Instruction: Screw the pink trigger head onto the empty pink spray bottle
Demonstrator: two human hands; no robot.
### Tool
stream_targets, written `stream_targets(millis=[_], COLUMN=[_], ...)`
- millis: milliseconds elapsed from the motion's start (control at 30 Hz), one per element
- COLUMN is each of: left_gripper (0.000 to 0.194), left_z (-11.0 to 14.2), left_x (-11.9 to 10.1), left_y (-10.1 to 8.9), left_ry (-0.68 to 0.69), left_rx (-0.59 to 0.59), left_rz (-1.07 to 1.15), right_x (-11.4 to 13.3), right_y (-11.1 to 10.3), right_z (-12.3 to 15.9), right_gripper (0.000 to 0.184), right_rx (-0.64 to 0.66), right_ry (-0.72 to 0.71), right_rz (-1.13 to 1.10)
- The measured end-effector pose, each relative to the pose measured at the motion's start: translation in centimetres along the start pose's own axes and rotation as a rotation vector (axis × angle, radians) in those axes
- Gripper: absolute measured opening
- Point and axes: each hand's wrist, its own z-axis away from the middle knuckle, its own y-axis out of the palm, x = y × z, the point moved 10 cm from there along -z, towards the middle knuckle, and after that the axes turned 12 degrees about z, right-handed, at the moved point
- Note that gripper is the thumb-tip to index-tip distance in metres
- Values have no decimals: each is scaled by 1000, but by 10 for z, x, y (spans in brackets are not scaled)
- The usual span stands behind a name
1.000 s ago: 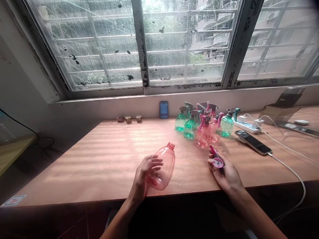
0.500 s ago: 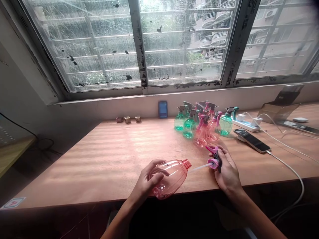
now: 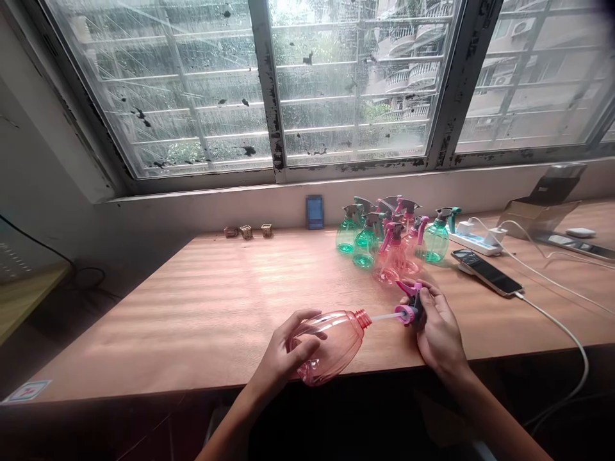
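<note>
My left hand (image 3: 288, 349) is wrapped round a clear pink bottle (image 3: 339, 339), tilted on its side above the table's front edge, its threaded neck facing right. In my right hand (image 3: 439, 330) is a spray head (image 3: 410, 307) with a pink trigger and collar and a dark body. Its thin dip tube (image 3: 384, 316) points left, with the tip at the mouth of the bottle; the collar stands apart from the neck. Behind my right hand, a pink spray bottle (image 3: 391, 256) stands on the table.
Several green and pink spray bottles, one a green bottle (image 3: 436, 240), stand at the back. To the right lie a phone (image 3: 487, 272) on a white cable, a power strip (image 3: 473, 242) and an open cardboard box (image 3: 533, 214). Small wooden cubes (image 3: 246, 232) sit near the wall.
My right hand has brought the spray head slightly left, so the tube's tip now meets the bottle's mouth. The bottle has shifted very little.
</note>
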Motion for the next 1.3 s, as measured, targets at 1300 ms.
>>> stream_targets(millis=[1300], left_gripper=[106], left_z=[5], left_x=[0], left_y=[14], left_ry=[76], left_rx=[26], left_rz=[-280], right_x=[-25], right_y=[49], right_z=[41], right_gripper=[40], right_rx=[667], right_ry=[233], right_rz=[465])
